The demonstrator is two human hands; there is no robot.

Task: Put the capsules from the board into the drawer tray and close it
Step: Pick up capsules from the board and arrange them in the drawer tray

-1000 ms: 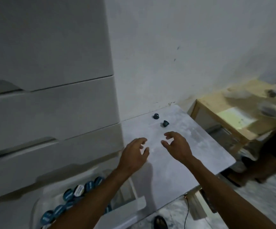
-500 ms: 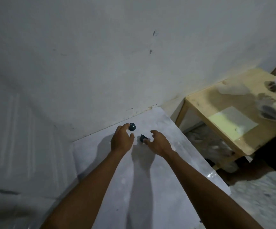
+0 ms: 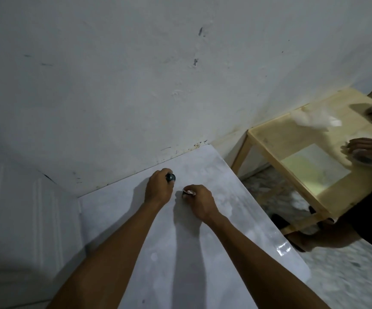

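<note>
Both hands work at the far end of the pale, marbled board (image 3: 202, 253), near the scuffed white wall (image 3: 180, 85). The left hand (image 3: 158, 189) curls its fingers round a dark round capsule (image 3: 170, 177), which sits on the board at its fingertips. Just beside it, the right hand (image 3: 200, 200) pinches a second capsule (image 3: 188, 192), whose pale foil face peeps out; any print on it is too small to read. To the right stands a wooden desk (image 3: 269, 143) with a crumpled white cloth (image 3: 312, 118).
</note>
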